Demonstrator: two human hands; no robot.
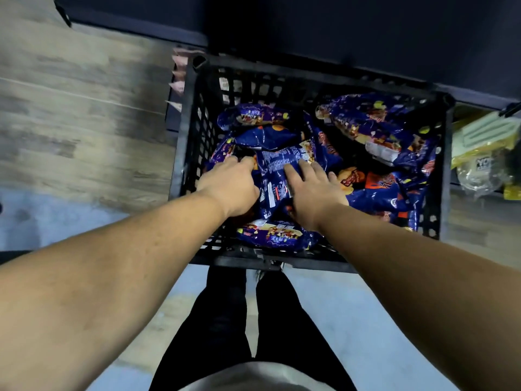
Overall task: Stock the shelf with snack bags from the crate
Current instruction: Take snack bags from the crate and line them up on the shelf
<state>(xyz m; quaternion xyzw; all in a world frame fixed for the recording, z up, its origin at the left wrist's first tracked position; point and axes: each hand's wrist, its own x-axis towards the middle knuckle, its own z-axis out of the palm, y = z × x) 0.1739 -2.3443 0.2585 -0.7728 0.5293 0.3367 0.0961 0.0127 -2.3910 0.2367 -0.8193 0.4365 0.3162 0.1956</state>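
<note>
A black lattice crate [189,128] stands on the floor in front of me, holding several shiny blue snack bags. One blue snack bag [277,176] lies on top in the middle with its printed back up. My left hand [229,187] is at the bag's left edge, fingers curled down over it. My right hand [313,187] lies on the bag's right side with fingers spread and fairly straight. More bags sit at the crate's far right [375,125], far left [253,117] and near edge [276,235]. What the thumbs do is hidden.
A dark shelf base [366,38] runs along the top, right behind the crate. Yellow packets [485,142] lie on a low shelf at the right. Wood-look floor [70,108] spreads to the left. My legs in black trousers [225,320] stand just behind the crate's near rim.
</note>
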